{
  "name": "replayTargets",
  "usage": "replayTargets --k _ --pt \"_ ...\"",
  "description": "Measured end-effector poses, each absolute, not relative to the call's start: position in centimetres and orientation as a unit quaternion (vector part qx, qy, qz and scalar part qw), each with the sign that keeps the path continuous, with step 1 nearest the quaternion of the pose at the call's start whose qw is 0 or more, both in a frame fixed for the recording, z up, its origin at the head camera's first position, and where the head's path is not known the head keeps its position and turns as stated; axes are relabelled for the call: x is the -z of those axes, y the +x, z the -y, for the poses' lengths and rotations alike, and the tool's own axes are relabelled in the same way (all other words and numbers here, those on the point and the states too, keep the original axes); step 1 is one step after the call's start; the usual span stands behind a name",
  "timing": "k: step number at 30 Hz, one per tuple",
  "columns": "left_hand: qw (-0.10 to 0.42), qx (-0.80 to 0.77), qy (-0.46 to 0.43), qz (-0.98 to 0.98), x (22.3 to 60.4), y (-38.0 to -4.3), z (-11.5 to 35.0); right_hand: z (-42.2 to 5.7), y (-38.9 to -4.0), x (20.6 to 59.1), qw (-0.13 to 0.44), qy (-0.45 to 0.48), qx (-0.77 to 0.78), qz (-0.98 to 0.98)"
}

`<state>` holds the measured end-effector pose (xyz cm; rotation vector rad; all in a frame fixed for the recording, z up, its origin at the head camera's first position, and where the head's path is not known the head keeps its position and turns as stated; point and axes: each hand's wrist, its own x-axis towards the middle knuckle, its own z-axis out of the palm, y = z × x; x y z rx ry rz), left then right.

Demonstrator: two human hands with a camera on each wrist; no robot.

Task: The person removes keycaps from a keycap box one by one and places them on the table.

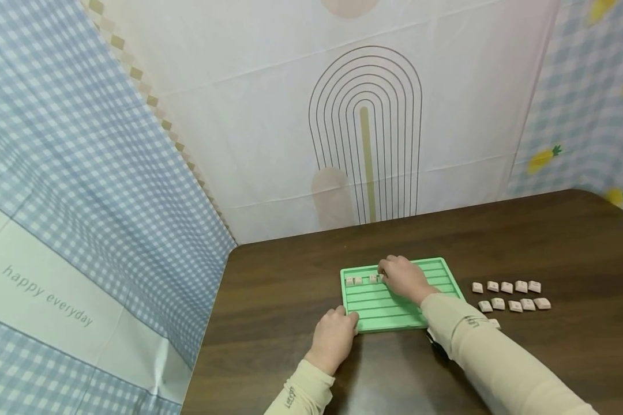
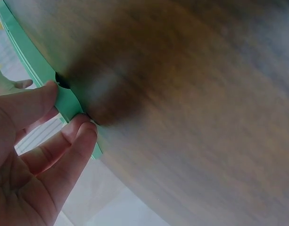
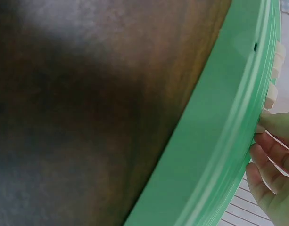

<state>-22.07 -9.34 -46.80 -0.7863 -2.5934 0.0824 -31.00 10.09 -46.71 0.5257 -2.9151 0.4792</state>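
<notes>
A light green ridged tray (image 1: 384,314) lies on the table. My left hand (image 1: 334,335) grips its near left corner, with thumb and fingertips (image 2: 87,129) on the tray's edge (image 2: 28,49) in the left wrist view. Over the tray's far row, my right hand (image 1: 406,279) pinches a small white keycap (image 3: 260,128) between thumb and fingers; most of it is hidden by them. To the left of that hand, several white keycaps with dark marks (image 1: 358,280) stand in the same row. The right wrist view shows keycaps (image 3: 271,95) above the tray's side.
Right of the tray, more white keycaps (image 1: 507,287) lie on the dark wooden table (image 1: 280,288) in two rough rows. Another keycap (image 1: 494,324) shows beside the right sleeve. A small black object (image 1: 437,347) sits under the right forearm. Patterned cloth (image 1: 270,144) hangs behind the table.
</notes>
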Motion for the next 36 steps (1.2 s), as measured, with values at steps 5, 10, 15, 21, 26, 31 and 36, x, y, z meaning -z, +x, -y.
replayTargets --k 5,10,15,21,26,31,36 --pt "0.213 -0.022 -0.281 0.936 46.6 -22.1 9.4 -10.2 -31.0 46.9 0.075 0.17 -0.167 0.968" --pt "0.209 -0.01 -0.285 0.936 46.7 -21.9 9.2 -10.9 -30.5 46.5 0.08 0.177 -0.18 0.964" --pt "0.221 -0.018 -0.285 0.932 46.9 -21.9 9.1 -12.8 -29.0 43.6 0.087 0.19 -0.206 0.956" --pt "0.222 -0.023 -0.281 0.933 46.8 -22.0 9.4 -18.3 -24.3 40.8 0.108 0.182 -0.204 0.956" --pt "0.223 -0.025 -0.277 0.934 46.4 -22.1 9.8 -23.5 -20.8 42.1 0.096 0.153 -0.164 0.97" --pt "0.212 -0.023 -0.283 0.935 46.3 -22.2 9.8 -26.6 -18.8 44.5 0.072 0.135 -0.136 0.979" --pt "0.199 -0.006 -0.286 0.937 46.7 -22.0 9.4 -27.6 -18.3 46.1 0.073 0.138 -0.132 0.979"
